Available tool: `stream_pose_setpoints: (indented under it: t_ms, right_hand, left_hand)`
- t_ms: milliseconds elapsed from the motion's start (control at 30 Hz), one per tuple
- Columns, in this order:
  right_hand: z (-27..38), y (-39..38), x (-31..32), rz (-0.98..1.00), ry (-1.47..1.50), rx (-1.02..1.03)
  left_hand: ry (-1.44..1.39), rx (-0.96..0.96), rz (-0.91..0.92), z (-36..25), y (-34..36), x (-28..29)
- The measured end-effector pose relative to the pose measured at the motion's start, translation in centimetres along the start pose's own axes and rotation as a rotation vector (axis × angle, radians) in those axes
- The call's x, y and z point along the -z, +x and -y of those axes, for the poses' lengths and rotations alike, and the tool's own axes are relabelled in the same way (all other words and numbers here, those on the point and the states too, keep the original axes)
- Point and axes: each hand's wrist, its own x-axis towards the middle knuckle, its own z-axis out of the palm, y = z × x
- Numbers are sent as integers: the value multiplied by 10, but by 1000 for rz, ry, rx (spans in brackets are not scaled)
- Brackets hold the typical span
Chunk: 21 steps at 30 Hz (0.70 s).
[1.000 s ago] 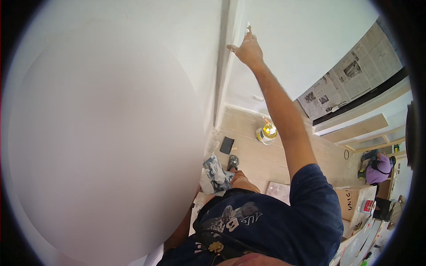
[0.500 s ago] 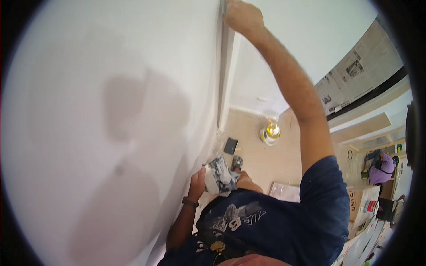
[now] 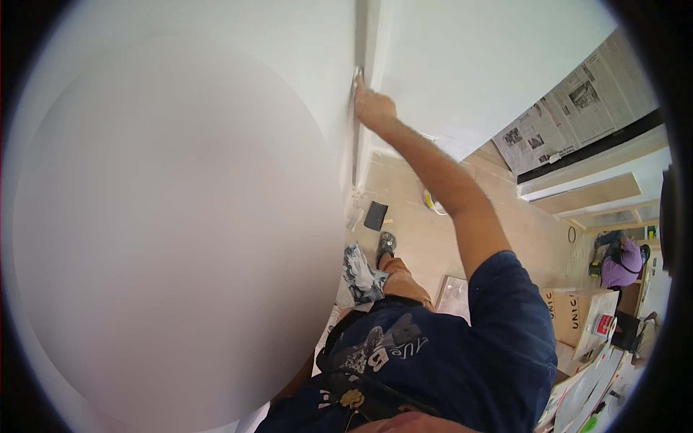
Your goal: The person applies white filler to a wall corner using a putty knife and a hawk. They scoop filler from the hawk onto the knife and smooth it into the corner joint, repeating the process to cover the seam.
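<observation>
My right hand [image 3: 375,110] is closed around what looks like a small putty knife [image 3: 358,72], mostly hidden by the fingers. Its metal edge lies against the long grey groove [image 3: 359,36] between the white wall and the pale trim. Low by my waist is a board smeared with white and grey putty [image 3: 363,274], partly covered at its left. A large, pale, blurred oval [image 3: 180,231] fills the left of the view and hides my left hand. Only a dark bit of my left forearm [image 3: 302,379] shows below it.
On the floor lie a black flat piece [image 3: 375,216] and a pail [image 3: 433,202], half hidden behind my right forearm. Newspaper sheets [image 3: 581,101] cover a panel at the right. Cardboard boxes [image 3: 570,321] stand lower right. Beyond, a person in purple [image 3: 622,265] crouches.
My right hand has come down along the groove with the tool. The blurred oval now covers the left side, where my left hand was seen holding the putty board.
</observation>
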Motion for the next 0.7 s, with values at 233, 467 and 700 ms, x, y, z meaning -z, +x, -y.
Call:
stream_pose_setpoints:
  t_ms: [233, 467, 700]
  right_hand:
    - [-49, -138, -135, 300, 129, 120]
    - [-101, -357, -143, 800, 1001, -270]
    - [-61, -398, -122, 617, 1215, -412]
  left_hand:
    - [-2, 14, -90, 18, 1, 5]
    - [-287, -38, -30, 28, -4, 3]
    - [-493, -19, 33, 52, 8, -4]
